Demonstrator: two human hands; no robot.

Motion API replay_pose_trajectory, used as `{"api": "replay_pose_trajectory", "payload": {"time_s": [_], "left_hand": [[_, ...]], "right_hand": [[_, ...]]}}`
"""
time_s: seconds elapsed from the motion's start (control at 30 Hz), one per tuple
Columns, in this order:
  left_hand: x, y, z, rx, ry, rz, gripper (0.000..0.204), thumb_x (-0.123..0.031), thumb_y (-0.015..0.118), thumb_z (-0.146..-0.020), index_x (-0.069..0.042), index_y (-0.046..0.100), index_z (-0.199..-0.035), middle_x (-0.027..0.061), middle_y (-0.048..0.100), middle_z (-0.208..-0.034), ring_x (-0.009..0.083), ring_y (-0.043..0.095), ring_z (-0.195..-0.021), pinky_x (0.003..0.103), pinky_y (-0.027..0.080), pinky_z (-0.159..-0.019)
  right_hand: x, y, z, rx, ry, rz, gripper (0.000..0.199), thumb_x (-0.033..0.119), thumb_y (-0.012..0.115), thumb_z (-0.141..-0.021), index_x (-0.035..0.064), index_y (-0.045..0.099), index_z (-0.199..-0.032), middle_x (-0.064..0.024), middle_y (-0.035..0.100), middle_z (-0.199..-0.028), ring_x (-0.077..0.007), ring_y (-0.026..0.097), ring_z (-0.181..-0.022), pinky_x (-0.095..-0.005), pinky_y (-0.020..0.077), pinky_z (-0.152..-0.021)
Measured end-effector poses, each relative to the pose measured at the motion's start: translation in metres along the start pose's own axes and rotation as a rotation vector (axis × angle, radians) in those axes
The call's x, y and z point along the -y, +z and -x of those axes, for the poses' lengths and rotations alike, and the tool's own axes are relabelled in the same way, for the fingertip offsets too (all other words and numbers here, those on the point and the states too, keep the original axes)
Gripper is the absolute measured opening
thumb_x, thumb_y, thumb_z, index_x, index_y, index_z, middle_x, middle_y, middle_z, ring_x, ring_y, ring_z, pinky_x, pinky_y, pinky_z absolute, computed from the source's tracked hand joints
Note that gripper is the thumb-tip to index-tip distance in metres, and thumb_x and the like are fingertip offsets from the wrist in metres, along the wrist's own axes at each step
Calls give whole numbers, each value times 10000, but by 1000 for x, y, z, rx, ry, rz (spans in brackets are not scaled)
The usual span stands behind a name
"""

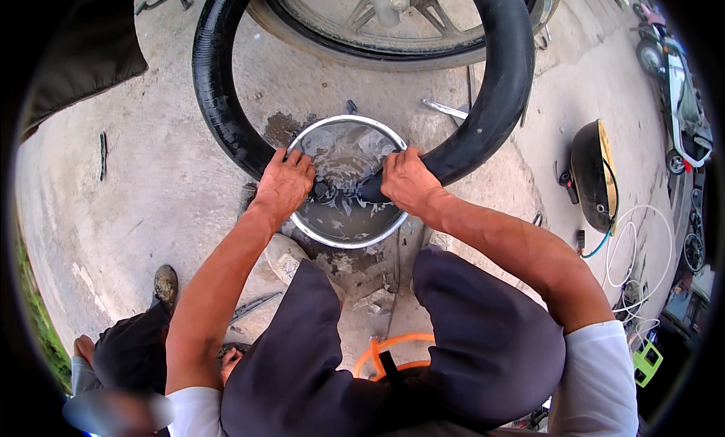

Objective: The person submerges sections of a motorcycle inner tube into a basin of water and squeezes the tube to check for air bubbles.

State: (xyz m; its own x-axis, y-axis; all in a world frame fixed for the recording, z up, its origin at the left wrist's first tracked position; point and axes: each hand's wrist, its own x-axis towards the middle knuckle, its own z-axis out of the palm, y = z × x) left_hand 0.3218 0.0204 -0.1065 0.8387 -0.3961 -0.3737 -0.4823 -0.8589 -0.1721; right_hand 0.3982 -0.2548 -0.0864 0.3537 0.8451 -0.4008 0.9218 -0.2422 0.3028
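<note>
A large, inflated black inner tube stands in front of me, with its lower part dipped into a round metal basin. Murky grey water in the basin ripples and splashes around the submerged stretch. My left hand is closed around the tube at the basin's left rim. At the right rim, my right hand grips the same tube with its fingers wrapped over it. The water partly hides the stretch between my hands.
Behind the tube is a spoked wheel with its tyre. A metal tool lies on the concrete beyond the basin. To the right are a black-and-yellow tank and a coiled white hose. Another person's leg is at lower left.
</note>
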Motion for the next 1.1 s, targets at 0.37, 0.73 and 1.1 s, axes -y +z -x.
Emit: {"api": "replay_pose_trajectory", "payload": {"time_s": [0.37, 0.73, 1.1], "left_hand": [[-3, -3, -4, 30, -24, 5, 378, -331, 780, -891, -145, 748, -1218, 12, 677, -1233, 215, 579, -1258, 419, 410, -1094], [-4, -1, -4, -2, -45, 31, 277, -266, 722, -920, -150, 770, -1167, 18, 678, -1251, 215, 583, -1260, 417, 410, -1089], [-3, -2, -8, 28, -56, 58, 265, -230, 699, -929, -144, 774, -1169, 24, 688, -1250, 222, 592, -1263, 430, 417, -1099]], "right_hand": [[14, -4, -16, 135, -4, 129, 332, 260, 590, -987, 48, 831, -1073, -193, 760, -1030, -374, 686, -974, -600, 527, -772], [29, -1, -29, 198, 18, 196, 346, 242, 562, -1002, 31, 824, -1084, -209, 746, -1012, -393, 677, -969, -607, 506, -763], [33, 2, -36, 214, 11, 212, 341, 236, 566, -996, 26, 824, -1070, -207, 757, -1013, -409, 669, -982, -611, 509, -726]]}}
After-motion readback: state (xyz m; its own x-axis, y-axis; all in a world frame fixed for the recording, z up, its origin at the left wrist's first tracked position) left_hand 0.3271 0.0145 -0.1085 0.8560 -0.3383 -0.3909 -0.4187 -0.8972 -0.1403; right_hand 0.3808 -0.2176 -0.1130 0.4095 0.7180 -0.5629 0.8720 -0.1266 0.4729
